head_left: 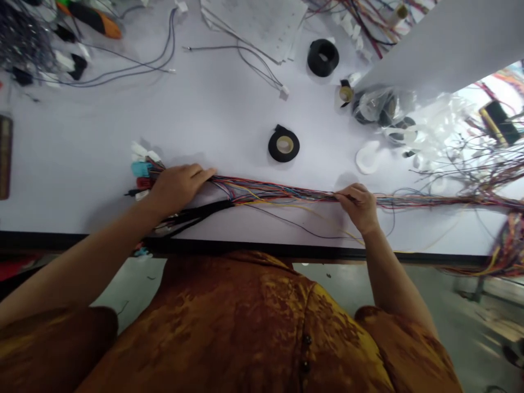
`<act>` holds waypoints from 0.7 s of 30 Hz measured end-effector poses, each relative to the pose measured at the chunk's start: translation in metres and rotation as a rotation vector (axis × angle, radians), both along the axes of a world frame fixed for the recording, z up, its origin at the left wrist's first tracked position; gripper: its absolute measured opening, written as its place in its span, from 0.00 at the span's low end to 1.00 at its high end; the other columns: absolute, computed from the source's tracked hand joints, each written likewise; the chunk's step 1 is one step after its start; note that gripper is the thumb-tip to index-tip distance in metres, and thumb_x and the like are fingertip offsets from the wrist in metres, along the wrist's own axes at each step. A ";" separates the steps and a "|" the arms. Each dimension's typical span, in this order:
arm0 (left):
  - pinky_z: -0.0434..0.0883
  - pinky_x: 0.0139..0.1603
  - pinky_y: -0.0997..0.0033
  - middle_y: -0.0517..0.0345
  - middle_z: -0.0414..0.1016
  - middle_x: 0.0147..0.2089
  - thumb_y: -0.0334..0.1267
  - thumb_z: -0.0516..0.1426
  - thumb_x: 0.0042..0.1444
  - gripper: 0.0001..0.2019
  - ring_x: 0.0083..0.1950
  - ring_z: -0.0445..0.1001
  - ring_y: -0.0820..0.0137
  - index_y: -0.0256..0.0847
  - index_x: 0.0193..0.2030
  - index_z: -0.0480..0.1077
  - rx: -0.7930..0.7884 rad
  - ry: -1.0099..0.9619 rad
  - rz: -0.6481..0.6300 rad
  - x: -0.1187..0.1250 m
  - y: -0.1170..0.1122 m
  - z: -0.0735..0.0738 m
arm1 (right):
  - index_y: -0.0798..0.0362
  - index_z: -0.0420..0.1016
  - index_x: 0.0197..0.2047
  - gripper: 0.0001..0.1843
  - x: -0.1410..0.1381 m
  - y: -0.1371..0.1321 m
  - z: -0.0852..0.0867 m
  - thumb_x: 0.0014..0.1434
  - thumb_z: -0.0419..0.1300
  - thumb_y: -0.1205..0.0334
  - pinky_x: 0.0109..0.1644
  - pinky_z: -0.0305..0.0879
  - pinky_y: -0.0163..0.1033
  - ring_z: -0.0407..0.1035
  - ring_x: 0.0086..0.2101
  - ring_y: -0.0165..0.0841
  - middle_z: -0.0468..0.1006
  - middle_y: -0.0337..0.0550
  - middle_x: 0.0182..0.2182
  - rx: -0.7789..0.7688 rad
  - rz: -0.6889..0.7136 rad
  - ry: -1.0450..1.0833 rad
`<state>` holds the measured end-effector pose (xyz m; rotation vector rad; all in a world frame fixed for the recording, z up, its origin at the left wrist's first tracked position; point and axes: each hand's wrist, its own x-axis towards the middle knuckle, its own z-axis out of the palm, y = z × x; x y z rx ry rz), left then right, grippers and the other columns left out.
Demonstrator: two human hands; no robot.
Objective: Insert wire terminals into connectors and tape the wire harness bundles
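Note:
A long bundle of coloured wires (pixel 282 192) runs along the front of the table. My left hand (pixel 180 185) is wrapped round its left part, close to blue, red and white connectors (pixel 142 169). Farther along, my right hand (pixel 359 204) pinches the same bundle, and it stretches nearly straight between the two hands. A black-wrapped branch (pixel 204 210) splits off below my left hand. One yellow wire and one dark wire sag loose under the bundle. Behind it lies a roll of black tape (pixel 284 144), apart from both hands.
Another black tape roll (pixel 323 57) and a small tape piece (pixel 345 94) lie farther back. Paper sheets (pixel 257 24) and loose grey wires (pixel 241 49) are at the top. Plastic bags (pixel 388 109) and tangled wires crowd the right. An orange-black tool (pixel 98 22) lies at upper left.

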<state>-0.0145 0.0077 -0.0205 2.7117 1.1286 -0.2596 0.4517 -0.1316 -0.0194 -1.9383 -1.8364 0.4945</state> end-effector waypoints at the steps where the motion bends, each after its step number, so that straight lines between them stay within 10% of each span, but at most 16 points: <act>1: 0.68 0.47 0.60 0.45 0.73 0.49 0.37 0.40 0.69 0.25 0.47 0.72 0.58 0.45 0.68 0.63 -0.009 -0.002 0.014 -0.002 0.001 -0.003 | 0.49 0.80 0.33 0.10 0.000 -0.002 -0.002 0.62 0.60 0.55 0.39 0.66 0.44 0.69 0.33 0.36 0.75 0.42 0.29 0.031 -0.001 -0.028; 12: 0.62 0.64 0.52 0.46 0.70 0.61 0.49 0.53 0.63 0.22 0.62 0.66 0.53 0.45 0.61 0.68 -0.066 -0.216 0.103 0.018 -0.044 0.034 | 0.47 0.83 0.41 0.14 -0.004 -0.026 -0.019 0.66 0.56 0.52 0.43 0.67 0.47 0.67 0.36 0.38 0.76 0.45 0.33 0.118 -0.041 -0.262; 21: 0.71 0.46 0.61 0.46 0.77 0.51 0.39 0.51 0.65 0.18 0.50 0.77 0.55 0.43 0.59 0.70 -0.154 -0.043 0.131 0.027 -0.053 0.023 | 0.49 0.82 0.37 0.14 -0.008 -0.032 -0.023 0.64 0.56 0.56 0.41 0.66 0.47 0.66 0.33 0.38 0.72 0.46 0.29 0.134 -0.102 -0.259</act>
